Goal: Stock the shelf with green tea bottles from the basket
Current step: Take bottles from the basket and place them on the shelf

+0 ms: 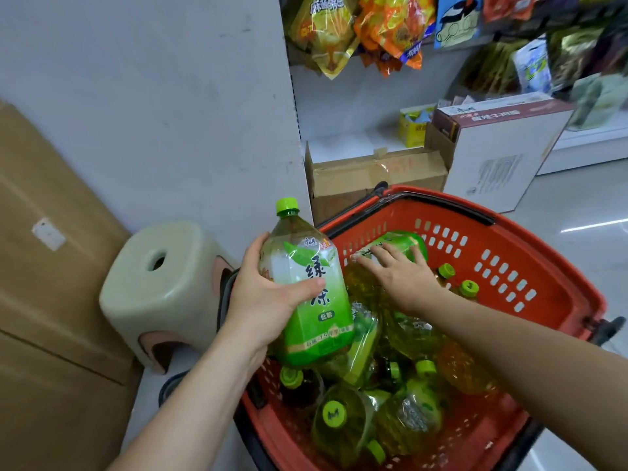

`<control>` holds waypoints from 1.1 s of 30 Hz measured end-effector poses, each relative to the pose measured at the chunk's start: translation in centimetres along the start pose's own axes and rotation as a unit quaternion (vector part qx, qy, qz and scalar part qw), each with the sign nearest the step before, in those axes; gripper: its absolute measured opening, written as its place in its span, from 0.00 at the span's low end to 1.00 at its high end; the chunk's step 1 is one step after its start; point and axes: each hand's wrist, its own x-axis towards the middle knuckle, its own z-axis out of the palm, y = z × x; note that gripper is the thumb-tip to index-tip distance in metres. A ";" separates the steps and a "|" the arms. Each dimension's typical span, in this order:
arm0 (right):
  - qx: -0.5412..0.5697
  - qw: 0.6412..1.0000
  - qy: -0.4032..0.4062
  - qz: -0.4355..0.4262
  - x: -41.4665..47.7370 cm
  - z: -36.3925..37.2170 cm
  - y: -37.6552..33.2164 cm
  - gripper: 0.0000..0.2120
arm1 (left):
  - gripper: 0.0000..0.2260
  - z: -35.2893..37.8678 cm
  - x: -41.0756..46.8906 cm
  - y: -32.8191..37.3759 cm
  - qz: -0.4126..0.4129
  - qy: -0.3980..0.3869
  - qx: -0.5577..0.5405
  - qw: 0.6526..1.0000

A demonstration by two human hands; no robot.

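Observation:
My left hand point(268, 297) grips a large green tea bottle point(311, 287) with a lime cap and green label, held upright above the left rim of the red basket point(509, 253). My right hand point(401, 277) reaches into the basket with fingers spread, resting flat on another green tea bottle point(397, 244) that lies on its side. Several more green tea bottles point(390, 402) lie piled in the basket. The white shelf point(356, 144) stands behind the basket, its lower board showing bare at the left.
A beige plastic stool point(159, 283) stands left of the basket. Large brown cartons point(51, 266) fill the far left. A taped cardboard box point(377, 178) and a white box point(496, 151) sit beyond the basket. Snack bags point(360, 32) hang on the upper shelf.

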 end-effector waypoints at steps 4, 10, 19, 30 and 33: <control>-0.044 0.998 0.038 -0.017 1.8 1.0 0.1 0.38 | 0.43 -0.7 0.4 -0.4 -0.010 0.014 0.005 1.000; 0.070 0.996 0.059 0.004 1.3 -2.4 1.4 0.39 | 0.36 -2.5 -0.4 -0.2 -0.006 0.048 0.002 0.999; 0.657 0.717 0.176 0.149 -6.6 -14.3 -1.4 0.17 | 0.43 -4.3 -3.4 2.8 0.061 0.080 0.043 0.994; 0.603 0.752 0.265 0.000 -16.7 -26.5 -16.6 0.43 | 0.40 -13.9 -18.4 10.7 0.217 0.127 -0.016 0.968; 0.639 0.728 0.233 -0.079 -19.8 -29.4 -21.4 0.29 | 0.45 -17.8 -24.5 11.8 0.218 0.183 -0.045 0.958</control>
